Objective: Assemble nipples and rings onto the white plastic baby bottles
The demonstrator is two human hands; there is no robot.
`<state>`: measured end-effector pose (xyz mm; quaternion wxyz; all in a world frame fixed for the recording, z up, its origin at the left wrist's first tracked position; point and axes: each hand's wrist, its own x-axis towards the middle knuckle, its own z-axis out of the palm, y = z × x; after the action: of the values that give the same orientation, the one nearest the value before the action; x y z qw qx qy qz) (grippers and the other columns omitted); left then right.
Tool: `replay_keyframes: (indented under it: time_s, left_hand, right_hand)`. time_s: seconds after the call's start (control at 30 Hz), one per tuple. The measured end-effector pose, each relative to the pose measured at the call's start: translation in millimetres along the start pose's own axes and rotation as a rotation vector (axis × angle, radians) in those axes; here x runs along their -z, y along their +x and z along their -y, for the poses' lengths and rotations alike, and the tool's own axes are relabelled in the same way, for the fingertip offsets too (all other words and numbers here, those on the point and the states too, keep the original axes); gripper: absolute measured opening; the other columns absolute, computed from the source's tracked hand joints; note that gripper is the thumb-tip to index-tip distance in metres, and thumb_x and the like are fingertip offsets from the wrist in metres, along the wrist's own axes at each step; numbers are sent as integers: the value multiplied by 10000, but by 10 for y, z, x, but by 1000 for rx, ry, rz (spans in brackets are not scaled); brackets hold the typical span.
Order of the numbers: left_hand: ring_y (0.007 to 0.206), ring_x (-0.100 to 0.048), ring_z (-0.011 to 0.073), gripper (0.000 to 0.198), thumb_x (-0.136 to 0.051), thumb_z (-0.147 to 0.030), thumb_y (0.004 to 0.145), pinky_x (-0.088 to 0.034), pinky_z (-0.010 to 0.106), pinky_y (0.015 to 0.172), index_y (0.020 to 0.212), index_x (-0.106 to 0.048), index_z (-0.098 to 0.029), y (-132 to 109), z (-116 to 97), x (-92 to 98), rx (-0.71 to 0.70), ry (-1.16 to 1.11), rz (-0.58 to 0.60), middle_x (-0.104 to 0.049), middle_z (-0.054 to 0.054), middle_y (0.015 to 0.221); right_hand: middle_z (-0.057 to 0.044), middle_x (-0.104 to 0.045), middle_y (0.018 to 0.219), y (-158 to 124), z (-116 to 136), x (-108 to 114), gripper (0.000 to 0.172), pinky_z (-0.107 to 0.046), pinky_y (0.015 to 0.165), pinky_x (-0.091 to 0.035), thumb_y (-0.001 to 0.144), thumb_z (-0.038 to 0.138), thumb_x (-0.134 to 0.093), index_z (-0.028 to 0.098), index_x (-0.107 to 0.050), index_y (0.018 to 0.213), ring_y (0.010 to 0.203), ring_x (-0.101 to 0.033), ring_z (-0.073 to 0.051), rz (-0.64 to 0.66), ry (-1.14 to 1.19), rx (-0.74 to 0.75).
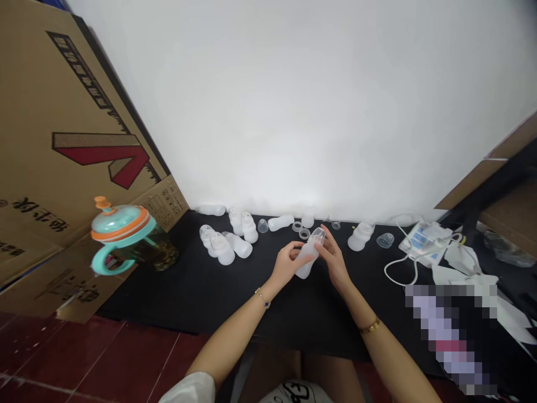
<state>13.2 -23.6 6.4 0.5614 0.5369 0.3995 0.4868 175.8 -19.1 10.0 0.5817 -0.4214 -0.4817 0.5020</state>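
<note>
My left hand (pixel 287 264) and my right hand (pixel 334 258) hold a frosted white plastic baby bottle (pixel 306 262) between them above the black tabletop (pixel 235 296). A clear piece (pixel 319 235) sits at the bottle's upper end, with my right fingers around it. Several other frosted bottles (pixel 222 249) stand or lie in a cluster left of my hands. Near the wall lie clear rings (pixel 301 229), a small clear cup (pixel 262 226) and another frosted bottle (pixel 281 222). A further clear cup (pixel 385 240) rests to the right.
A large cardboard box (pixel 71 157) leans at the left, with a teal and orange lidded cup (pixel 119 229) in front of it. A white device with a cable (pixel 424 243) and white papers lie at the right. A pixelated patch covers the lower right. Red floor tiles show below.
</note>
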Motion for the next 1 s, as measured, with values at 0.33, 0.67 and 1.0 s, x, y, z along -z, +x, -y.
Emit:
replay_keyframes:
  time_s: [0.33,0.67,1.0]
  left_hand:
    - [745,-726,233,483,-843,-433,683,-557,325,711,1029,-644,-161,14,-3,-3,14,-118,16,-762,58,809]
    - [740,-729,248,572,-844,-497,663,-538,314,673,1071,-652,-146,3,-55,1,94,-168,14,-773,79,822]
    - [756,-729,243,597,-862,-468,648,-543,314,687,1101,-652,-140,5,-48,2,100,-177,42,-779,96,879]
  right_hand:
    - [-56,-739,1131,-5,21,-2,1060,-463,983,-504,782,391,-787,345,-117,1602,1109,-678,-280,169,60,-32]
    - [-37,-753,1054,-4,85,4,965,-382,791,-560,776,443,-778,369,-234,1570,920,-714,-250,186,45,-63]
    - [-31,-766,982,4,100,28,883,-430,851,-543,788,422,-780,339,-306,1529,922,-721,-267,158,84,-50]
